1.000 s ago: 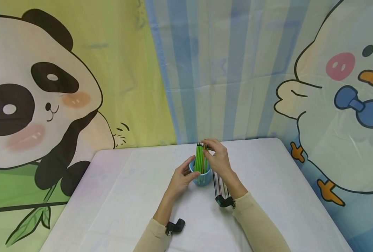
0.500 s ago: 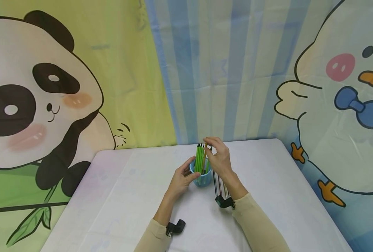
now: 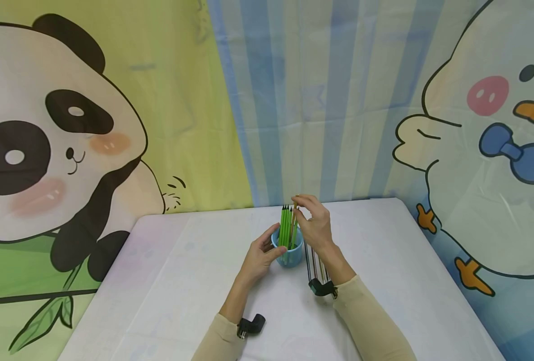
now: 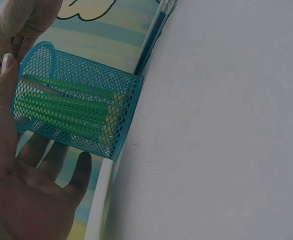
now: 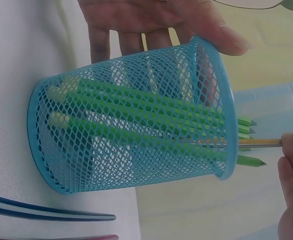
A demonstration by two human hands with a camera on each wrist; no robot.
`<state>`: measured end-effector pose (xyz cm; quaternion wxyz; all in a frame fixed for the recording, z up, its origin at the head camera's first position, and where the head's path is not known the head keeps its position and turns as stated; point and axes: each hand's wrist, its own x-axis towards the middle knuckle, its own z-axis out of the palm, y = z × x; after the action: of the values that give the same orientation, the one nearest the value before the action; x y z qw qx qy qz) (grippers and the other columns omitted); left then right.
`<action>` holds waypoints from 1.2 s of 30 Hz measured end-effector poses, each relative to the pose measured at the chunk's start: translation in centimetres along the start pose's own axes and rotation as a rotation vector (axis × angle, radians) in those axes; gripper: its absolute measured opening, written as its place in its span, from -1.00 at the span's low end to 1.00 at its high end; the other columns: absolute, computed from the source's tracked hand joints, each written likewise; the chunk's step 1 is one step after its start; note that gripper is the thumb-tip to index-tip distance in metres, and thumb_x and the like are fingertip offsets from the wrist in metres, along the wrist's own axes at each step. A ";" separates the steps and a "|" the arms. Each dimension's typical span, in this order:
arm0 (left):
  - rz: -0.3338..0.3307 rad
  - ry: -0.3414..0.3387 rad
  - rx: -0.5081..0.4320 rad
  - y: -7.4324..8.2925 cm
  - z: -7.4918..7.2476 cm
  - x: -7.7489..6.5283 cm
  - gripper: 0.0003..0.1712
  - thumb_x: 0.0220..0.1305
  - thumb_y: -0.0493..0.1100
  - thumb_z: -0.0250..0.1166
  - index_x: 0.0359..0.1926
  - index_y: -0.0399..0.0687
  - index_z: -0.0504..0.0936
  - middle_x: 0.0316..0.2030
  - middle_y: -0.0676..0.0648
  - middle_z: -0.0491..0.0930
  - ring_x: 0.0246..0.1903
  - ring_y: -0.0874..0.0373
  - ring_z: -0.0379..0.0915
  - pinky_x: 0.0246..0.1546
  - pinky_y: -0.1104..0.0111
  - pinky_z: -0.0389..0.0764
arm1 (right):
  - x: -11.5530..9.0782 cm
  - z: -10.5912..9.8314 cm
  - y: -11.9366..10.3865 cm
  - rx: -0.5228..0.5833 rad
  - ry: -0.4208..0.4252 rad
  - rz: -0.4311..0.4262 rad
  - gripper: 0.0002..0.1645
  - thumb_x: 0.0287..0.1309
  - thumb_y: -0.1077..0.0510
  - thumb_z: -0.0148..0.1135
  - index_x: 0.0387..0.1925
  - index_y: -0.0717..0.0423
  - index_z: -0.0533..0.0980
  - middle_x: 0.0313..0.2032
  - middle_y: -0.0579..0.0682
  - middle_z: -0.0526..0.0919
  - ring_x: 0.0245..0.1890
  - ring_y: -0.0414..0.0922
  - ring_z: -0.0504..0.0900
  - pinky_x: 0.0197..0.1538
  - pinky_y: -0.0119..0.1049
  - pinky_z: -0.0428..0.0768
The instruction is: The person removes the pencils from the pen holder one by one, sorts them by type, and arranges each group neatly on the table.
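A light blue mesh pencil cup [image 3: 289, 256] stands on the table with several green pencils [image 3: 285, 225] upright in it, their dark points up. My left hand [image 3: 258, 258] holds the cup from the left, thumb at the near rim and fingers round the far side. In the left wrist view this hand [image 4: 31, 180] lies along the cup wall [image 4: 81, 105]. Over the cup's right side, my right hand [image 3: 314, 223] pinches the top of a slim yellow-brown stick [image 5: 256, 142]. Its lower part is inside the mesh; its kind is unclear.
Several long thin rods [image 3: 309, 263] lie right of the cup, partly under my right wrist; a blue one [image 5: 51, 208] and a pink one [image 5: 86, 237] show in the right wrist view. The white table's [image 3: 181, 281] far edge meets a cartoon-printed curtain [image 3: 289, 125].
My right hand has risen slightly and shifted a little right, lifting the yellow-brown stick higher out of the cup. My left hand and the cup have stayed put.
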<state>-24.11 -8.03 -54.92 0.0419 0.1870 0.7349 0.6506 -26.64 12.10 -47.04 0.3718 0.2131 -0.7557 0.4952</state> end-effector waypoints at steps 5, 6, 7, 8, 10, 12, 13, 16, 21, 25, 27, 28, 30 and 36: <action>-0.010 0.003 0.002 0.1 -0.1 0.2 -0.10 0.29 0.04 0.49 0.58 0.19 0.31 0.43 0.02 0.48 0.31 -0.02 0.53 0.35 -0.04 0.51 | 0.5 -0.4 -1.7 0.111 0.030 -0.024 -0.57 0.06 0.63 0.38 -0.01 0.35 0.69 -0.04 0.24 0.72 -0.12 0.18 0.75 -0.01 -0.17 0.76; -0.011 0.002 0.001 0.1 -0.1 0.2 -0.10 0.29 0.04 0.49 0.58 0.19 0.31 0.43 0.01 0.48 0.31 -0.03 0.54 0.35 -0.05 0.51 | 0.7 -0.6 -2.3 0.138 0.034 -0.026 -0.57 0.04 0.66 0.36 -0.03 0.40 0.68 -0.05 0.29 0.70 -0.13 0.22 0.75 -0.04 -0.13 0.77; -0.012 0.002 0.000 0.2 -0.1 0.2 -0.10 0.29 0.03 0.49 0.58 0.19 0.30 0.43 0.00 0.48 0.31 -0.04 0.54 0.34 -0.06 0.51 | 0.8 -0.7 -2.8 0.158 0.039 -0.025 -0.58 0.03 0.68 0.34 -0.04 0.45 0.67 -0.06 0.33 0.69 -0.15 0.26 0.74 -0.07 -0.10 0.78; -0.012 0.002 0.001 0.2 -0.1 0.1 -0.11 0.29 0.03 0.49 0.57 0.21 0.31 0.43 -0.01 0.48 0.31 -0.05 0.54 0.34 -0.06 0.52 | 1.0 -0.8 -3.3 0.170 0.043 -0.024 -0.60 0.02 0.70 0.32 -0.06 0.49 0.66 -0.08 0.37 0.68 -0.15 0.29 0.72 -0.09 -0.08 0.77; -0.014 0.002 0.003 0.2 -0.1 0.1 -0.11 0.30 0.03 0.49 0.57 0.22 0.31 0.43 -0.05 0.48 0.30 -0.07 0.54 0.33 -0.07 0.52 | 1.0 -0.9 -3.4 0.168 0.055 -0.030 -0.60 0.02 0.71 0.32 -0.07 0.51 0.66 -0.08 0.38 0.68 -0.17 0.29 0.72 -0.08 -0.15 0.78; -0.015 0.001 0.001 0.2 -0.1 0.1 -0.11 0.30 0.03 0.49 0.58 0.22 0.30 0.43 -0.07 0.47 0.30 -0.08 0.54 0.33 -0.07 0.52 | 1.0 -0.7 -2.8 0.161 0.069 -0.041 -0.59 0.01 0.71 0.33 -0.06 0.49 0.66 -0.08 0.37 0.69 -0.17 0.27 0.73 -0.06 -0.24 0.77; -0.016 0.001 0.002 0.2 -0.1 0.1 -0.11 0.30 0.03 0.48 0.58 0.22 0.30 0.43 -0.07 0.47 0.30 -0.08 0.54 0.33 -0.07 0.52 | 0.9 -0.6 -2.4 0.155 0.074 -0.046 -0.59 0.02 0.70 0.34 -0.05 0.47 0.67 -0.07 0.35 0.69 -0.17 0.25 0.73 -0.05 -0.31 0.76; -0.011 -0.004 -0.001 0.1 -0.1 0.2 -0.11 0.32 0.01 0.48 0.58 0.20 0.29 0.43 -0.08 0.47 0.30 -0.07 0.54 0.33 -0.05 0.53 | 0.8 -0.4 -1.5 0.132 0.085 -0.061 -0.59 0.05 0.64 0.38 -0.03 0.41 0.69 -0.04 0.30 0.73 -0.17 0.19 0.76 -0.01 -0.45 0.71; -0.004 -0.009 -0.001 0.1 -0.1 0.1 -0.10 0.30 0.05 0.48 0.58 0.24 0.29 0.43 -0.09 0.47 0.29 -0.07 0.55 0.30 -0.01 0.56 | 0.7 -0.7 -1.1 0.122 0.101 -0.065 -0.63 0.12 0.53 0.42 0.00 0.35 0.71 0.04 0.26 0.75 -0.14 0.17 0.79 0.04 -0.53 0.67; -0.003 -0.007 0.005 0.1 -0.1 0.0 -0.10 0.29 0.08 0.48 0.58 0.26 0.30 0.42 -0.11 0.48 0.28 -0.10 0.56 0.29 -0.02 0.57 | 0.8 -1.0 -1.4 0.125 0.113 -0.065 -0.63 0.16 0.51 0.40 0.03 0.35 0.70 0.08 0.24 0.74 -0.10 0.17 0.78 0.07 -0.53 0.66; -0.004 -0.008 0.007 0.1 -0.1 0.0 -0.09 0.29 0.07 0.48 0.58 0.24 0.29 0.42 -0.11 0.48 0.30 -0.10 0.55 0.31 -0.03 0.55 | 0.8 -1.1 -1.6 0.118 0.123 -0.076 -0.61 0.15 0.54 0.38 0.04 0.36 0.69 0.08 0.25 0.74 -0.10 0.17 0.78 0.07 -0.52 0.66; -0.005 -0.008 0.008 0.1 -0.1 0.1 -0.09 0.29 0.07 0.48 0.58 0.23 0.29 0.42 -0.10 0.48 0.30 -0.09 0.54 0.32 -0.04 0.54 | 0.8 -1.2 -1.8 0.119 0.129 -0.079 -0.60 0.14 0.55 0.38 0.05 0.38 0.68 0.08 0.27 0.73 -0.10 0.18 0.77 0.06 -0.51 0.67; -0.008 -0.009 0.005 0.0 -0.1 0.1 -0.09 0.28 0.06 0.49 0.58 0.22 0.29 0.43 -0.08 0.48 0.32 -0.07 0.53 0.35 -0.05 0.51 | 0.9 -1.2 -2.2 0.119 0.141 -0.090 -0.58 0.11 0.61 0.36 0.04 0.44 0.67 0.06 0.32 0.72 -0.11 0.22 0.76 0.05 -0.47 0.68; -0.005 -0.005 0.002 -0.1 0.0 0.0 -0.11 0.28 0.05 0.50 0.56 0.32 0.32 0.44 -0.04 0.47 0.34 -0.03 0.51 0.38 -0.07 0.47 | 1.1 -1.6 -2.9 0.150 0.151 -0.105 -0.57 0.04 0.70 0.31 0.01 0.55 0.62 0.03 0.46 0.68 -0.12 0.32 0.72 0.02 -0.37 0.73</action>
<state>-24.17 -8.04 -54.99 0.0454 0.1868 0.7359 0.6492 -24.81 12.40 -44.12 0.4363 0.2418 -0.6740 0.5448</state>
